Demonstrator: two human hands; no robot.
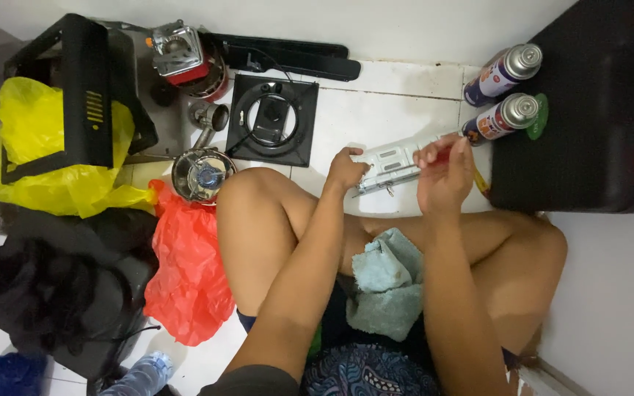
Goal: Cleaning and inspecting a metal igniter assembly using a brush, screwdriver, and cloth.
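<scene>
I sit cross-legged on a white tiled floor. My left hand (346,169) grips the left end of a silver perforated metal part (394,165), holding it above the floor. My right hand (445,172) is closed on a red-and-yellow handled tool, likely a screwdriver (478,176), at the part's right end. A pale blue cloth (387,282) lies in my lap.
Two gas canisters (504,95) lie beside a black case (596,103) at the right. A black square stove plate (273,121), a round burner (203,174), a red-and-silver piece (185,59) and a black frame (82,95) sit ahead. Yellow (38,154) and red (185,271) plastic bags lie left.
</scene>
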